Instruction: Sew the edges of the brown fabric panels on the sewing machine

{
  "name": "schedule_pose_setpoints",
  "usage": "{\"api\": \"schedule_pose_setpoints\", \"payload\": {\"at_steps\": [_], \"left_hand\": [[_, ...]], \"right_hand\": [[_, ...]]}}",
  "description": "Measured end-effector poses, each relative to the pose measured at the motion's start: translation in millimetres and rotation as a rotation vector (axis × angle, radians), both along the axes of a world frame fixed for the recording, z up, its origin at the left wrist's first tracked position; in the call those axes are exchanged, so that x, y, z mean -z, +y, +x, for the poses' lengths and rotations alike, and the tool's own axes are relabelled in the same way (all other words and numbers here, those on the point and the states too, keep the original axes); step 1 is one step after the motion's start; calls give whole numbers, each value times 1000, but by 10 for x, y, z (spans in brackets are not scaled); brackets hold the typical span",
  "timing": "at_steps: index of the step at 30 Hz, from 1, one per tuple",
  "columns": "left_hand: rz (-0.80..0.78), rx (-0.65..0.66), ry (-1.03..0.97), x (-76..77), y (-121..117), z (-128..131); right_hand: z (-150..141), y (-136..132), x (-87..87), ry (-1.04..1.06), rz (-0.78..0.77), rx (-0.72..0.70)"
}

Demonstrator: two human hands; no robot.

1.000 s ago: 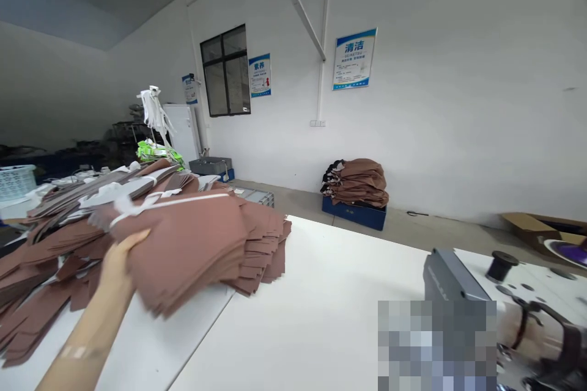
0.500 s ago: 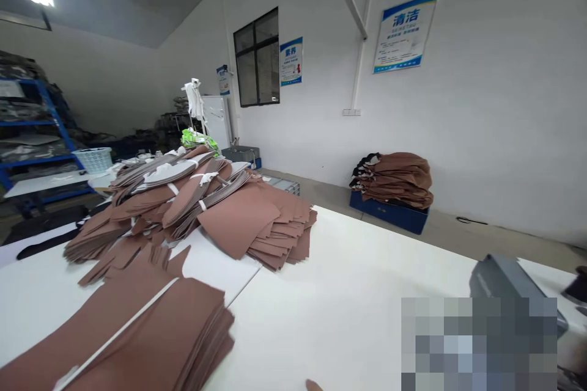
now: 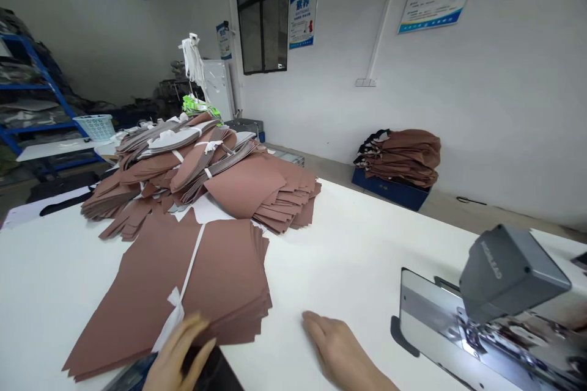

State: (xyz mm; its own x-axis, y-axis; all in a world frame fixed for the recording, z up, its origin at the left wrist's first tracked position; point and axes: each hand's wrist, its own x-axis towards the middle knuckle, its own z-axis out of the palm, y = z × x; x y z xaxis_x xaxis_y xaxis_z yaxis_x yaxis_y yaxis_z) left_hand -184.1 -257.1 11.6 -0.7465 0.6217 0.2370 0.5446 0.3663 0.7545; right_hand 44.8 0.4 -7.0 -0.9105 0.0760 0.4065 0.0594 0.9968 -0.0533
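Hands moved in: left hand (image 3: pixel 177 357), fingers parted, at brown stack (image 3: pixel 220 275); right hand (image 3: pixel 343 351), fingers narrow, on table (image 3: pixel 362 250).

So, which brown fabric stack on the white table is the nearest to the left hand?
The brown fabric stack at the front, with a white strip across it; the other stacks are heaped farther back.
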Motion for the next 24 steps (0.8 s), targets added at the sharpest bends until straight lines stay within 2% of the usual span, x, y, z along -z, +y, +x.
{"api": "schedule_pose_setpoints", "payload": {"at_steps": [2,5,7,10,13,19,22,24], "left_hand": [[-146,85,373,-86,253,-196],[-398,259,602,-230,605,-413],[-478,304,637,-299,728,-444],[-538,310,666,-328,774,-372],[-553,307,702,-309,770,-310],[-542,355,668,-303,800,-371],[-577,409,702,-304,830,-370],[-597,397,693,-323,841,-356]], "right_hand": [[-31,28,49,70,31,4],[-29,47,157,157,8,17],[-7,47,196,184,-12,23],[20,41,206,183,-41,41],[24,42,210,180,-66,49],[22,52,221,159,-84,49],[27,54,203,153,-101,47],[31,54,191,151,-106,50]]}}
